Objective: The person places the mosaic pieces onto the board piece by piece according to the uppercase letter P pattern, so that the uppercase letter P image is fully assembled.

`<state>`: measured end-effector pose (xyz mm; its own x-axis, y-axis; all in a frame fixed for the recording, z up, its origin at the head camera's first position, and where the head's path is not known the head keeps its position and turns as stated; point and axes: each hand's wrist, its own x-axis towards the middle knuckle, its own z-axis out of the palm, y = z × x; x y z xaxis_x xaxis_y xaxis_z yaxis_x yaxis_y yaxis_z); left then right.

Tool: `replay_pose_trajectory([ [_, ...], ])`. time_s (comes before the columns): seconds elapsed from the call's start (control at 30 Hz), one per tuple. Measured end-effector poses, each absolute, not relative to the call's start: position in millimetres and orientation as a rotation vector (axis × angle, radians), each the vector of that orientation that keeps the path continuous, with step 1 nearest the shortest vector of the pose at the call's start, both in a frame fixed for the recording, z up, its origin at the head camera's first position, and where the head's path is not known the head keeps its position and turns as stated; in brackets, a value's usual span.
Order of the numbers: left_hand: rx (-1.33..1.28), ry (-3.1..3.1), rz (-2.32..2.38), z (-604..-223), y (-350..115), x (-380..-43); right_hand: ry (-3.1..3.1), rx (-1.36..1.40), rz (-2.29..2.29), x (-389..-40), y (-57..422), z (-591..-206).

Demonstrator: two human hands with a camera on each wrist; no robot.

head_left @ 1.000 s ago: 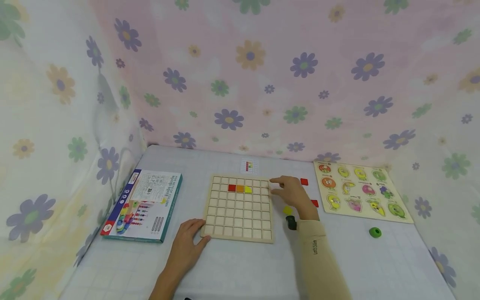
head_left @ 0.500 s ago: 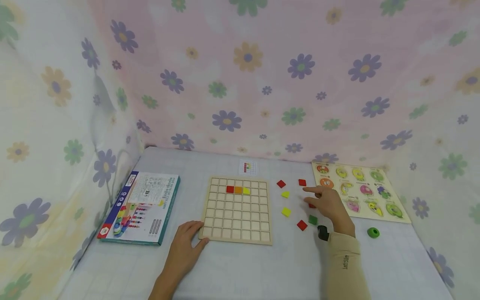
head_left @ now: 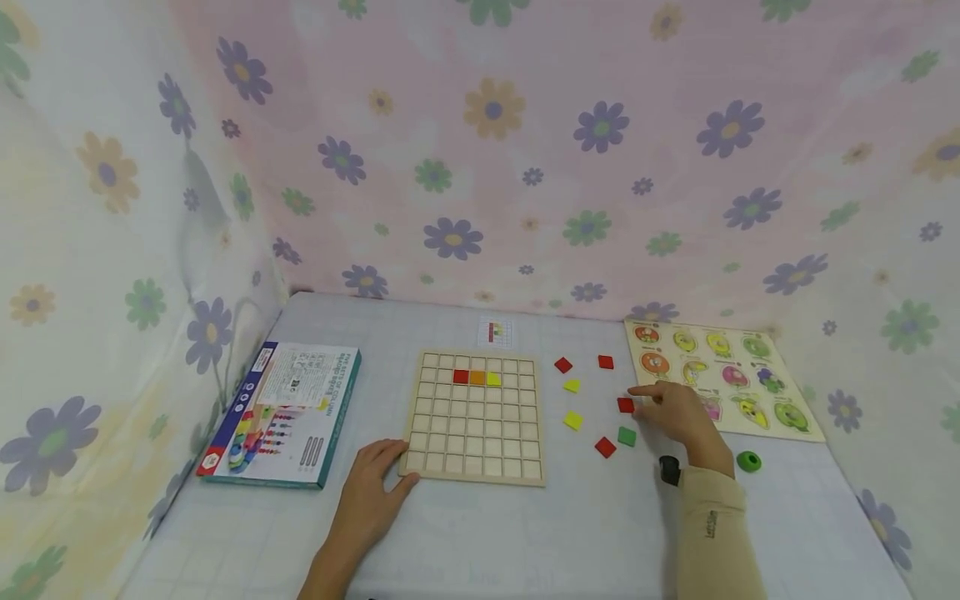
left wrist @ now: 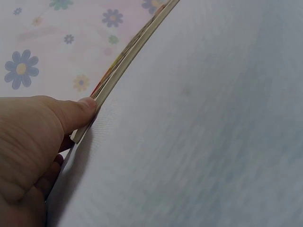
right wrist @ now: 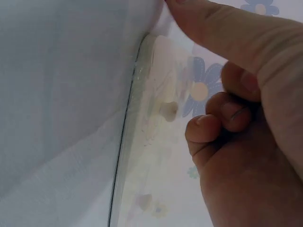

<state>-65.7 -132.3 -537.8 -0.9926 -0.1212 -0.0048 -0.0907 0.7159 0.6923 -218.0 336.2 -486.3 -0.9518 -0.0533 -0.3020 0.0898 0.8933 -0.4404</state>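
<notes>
A wooden grid board [head_left: 472, 425] lies mid-table. Red [head_left: 461, 377], orange [head_left: 477, 378] and yellow [head_left: 493, 379] tiles fill adjoining cells in one row. My left hand [head_left: 369, 492] grips the board's near left corner; in the left wrist view the thumb presses its edge [left wrist: 118, 71]. Over on the right, my right hand [head_left: 678, 417] hovers beside a red square tile [head_left: 626, 405], index finger and thumb apart near its right side. The right wrist view shows the other fingers [right wrist: 203, 128] curled; the index finger is hidden there.
Loose red [head_left: 605, 447], yellow [head_left: 573, 420] and green [head_left: 627, 436] tiles lie right of the board. A printed pattern card [head_left: 496, 332] sits behind it. A box [head_left: 285, 417] lies left, a fruit puzzle board [head_left: 731, 375] right, near a green bead [head_left: 748, 461].
My right hand has moved right, from the board's far right corner to the red tile, uncovering several loose tiles. My left hand stays at the board's corner.
</notes>
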Motion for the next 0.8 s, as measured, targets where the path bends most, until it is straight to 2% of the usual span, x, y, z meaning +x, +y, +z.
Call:
replay_pose_trajectory([
  [0.8,0.194,-2.883,-1.170,-537.1,-133.4,-67.1,2.697,0.017,-0.601,-224.5,335.1,-488.2],
])
